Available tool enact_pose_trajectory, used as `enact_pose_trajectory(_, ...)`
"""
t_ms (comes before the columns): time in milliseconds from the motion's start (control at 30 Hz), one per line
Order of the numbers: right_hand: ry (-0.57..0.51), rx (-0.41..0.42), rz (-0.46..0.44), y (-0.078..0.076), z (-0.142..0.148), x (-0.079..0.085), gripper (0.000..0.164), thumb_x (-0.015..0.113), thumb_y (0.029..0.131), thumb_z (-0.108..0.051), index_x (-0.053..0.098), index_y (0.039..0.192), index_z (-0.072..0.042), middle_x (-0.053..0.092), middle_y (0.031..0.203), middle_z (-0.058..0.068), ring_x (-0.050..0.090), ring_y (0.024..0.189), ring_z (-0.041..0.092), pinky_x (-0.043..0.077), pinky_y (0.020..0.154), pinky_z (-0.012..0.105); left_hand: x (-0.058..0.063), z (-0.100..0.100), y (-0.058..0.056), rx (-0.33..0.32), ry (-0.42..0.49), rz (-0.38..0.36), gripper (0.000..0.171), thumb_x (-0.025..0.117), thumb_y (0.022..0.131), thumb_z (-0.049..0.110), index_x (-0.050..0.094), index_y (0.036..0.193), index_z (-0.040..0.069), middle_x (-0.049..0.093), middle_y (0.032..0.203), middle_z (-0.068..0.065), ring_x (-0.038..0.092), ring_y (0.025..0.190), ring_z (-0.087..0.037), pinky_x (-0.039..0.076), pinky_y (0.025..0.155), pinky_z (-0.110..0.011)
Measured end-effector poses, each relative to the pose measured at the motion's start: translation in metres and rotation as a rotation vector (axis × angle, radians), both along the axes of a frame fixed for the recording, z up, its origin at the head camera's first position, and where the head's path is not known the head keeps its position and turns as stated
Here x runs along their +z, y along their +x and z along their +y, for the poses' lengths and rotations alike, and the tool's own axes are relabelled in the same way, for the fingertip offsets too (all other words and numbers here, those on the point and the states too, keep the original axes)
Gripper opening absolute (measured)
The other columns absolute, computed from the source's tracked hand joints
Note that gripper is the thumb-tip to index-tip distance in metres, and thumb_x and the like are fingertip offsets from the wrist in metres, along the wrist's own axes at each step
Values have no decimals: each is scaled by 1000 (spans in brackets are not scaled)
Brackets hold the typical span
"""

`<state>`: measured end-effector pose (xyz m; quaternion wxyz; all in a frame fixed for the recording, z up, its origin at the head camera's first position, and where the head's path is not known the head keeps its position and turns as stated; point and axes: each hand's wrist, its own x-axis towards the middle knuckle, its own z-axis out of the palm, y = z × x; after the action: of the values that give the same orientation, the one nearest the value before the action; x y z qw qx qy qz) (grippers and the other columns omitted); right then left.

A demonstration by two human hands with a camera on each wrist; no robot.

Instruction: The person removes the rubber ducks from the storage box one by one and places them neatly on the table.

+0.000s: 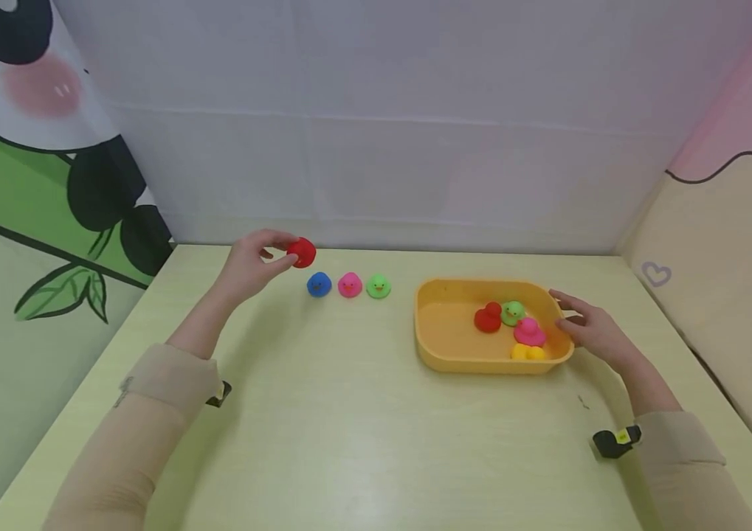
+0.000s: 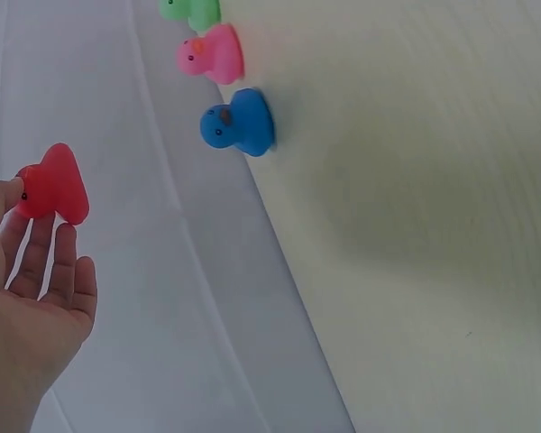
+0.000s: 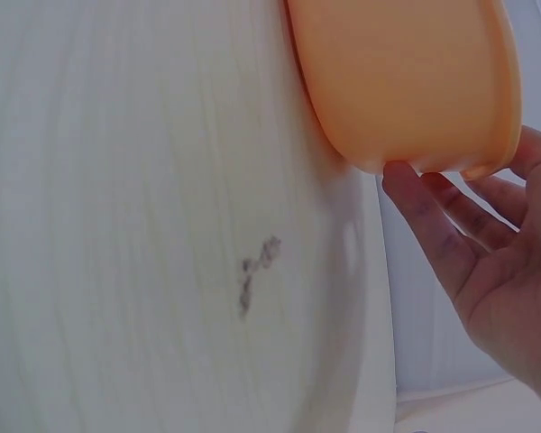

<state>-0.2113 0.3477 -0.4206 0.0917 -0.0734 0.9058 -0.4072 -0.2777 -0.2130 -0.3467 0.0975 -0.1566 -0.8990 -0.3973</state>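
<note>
Tray (image 1: 452, 332) on desk (image 1: 376, 442) toward right edge, ducks (image 1: 530, 332) of red, green, pink, yellow inside, right hand (image 1: 591, 332) touching it, grip loose, left hand (image 1: 252, 262) pinching red duck (image 1: 303, 253)

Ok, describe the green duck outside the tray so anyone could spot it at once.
On the pale table, find the yellow-orange tray. To its left, near the far edge, sits a row: blue duck, pink duck, then the green duck, nearest the tray. It alone there is green; the other green duck sits inside the tray.
</note>
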Motion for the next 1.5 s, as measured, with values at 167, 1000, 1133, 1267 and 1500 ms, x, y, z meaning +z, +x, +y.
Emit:
enact_pose_trajectory(167,-5,2,0,0,-1,0,59,49,99,-21,22,150,-11,32,141,30,47,120,48,56,75,30,-15,-8,-11,18,-16,-10,35,67,87,15,61,121,6,62,115,-12,55,108,-30,46,84,-41)
enact_pose_trajectory(1000,-4,-1,7,2,-3,0,59,48,99,-22,21,150,-11,32,141,30,47,119,48,56,76,31,-71,-36,-34,79,-87,-146,36,61,92,15,57,125,2,59,122,-20,52,114,-35,43,95,-50)
enact_pose_trajectory(1133,2,-4,7,2,-4,0,59,48,99,-22,22,151,-11,32,141,29,48,119,47,56,77,33,-77,-37,-36,86,-81,-168,35,60,92,14,56,126,2,58,122,-19,52,115,-35,43,96,-49)
enact_pose_trajectory(1267,10,-9,3,2,-4,0,60,49,99,-22,21,151,-12,32,141,29,48,119,47,56,77,33,-83,-39,-40,82,-93,-189,35,59,93,14,56,126,3,58,123,-20,50,117,-35,42,98,-49)
enact_pose_trajectory(1500,3,-8,6,2,-4,0,60,49,99,-22,22,151,-12,33,141,29,48,118,47,56,76,32,-90,-39,-43,67,-99,-228,35,58,93,14,56,126,1,59,122,-22,49,119,-38,35,103,-51)
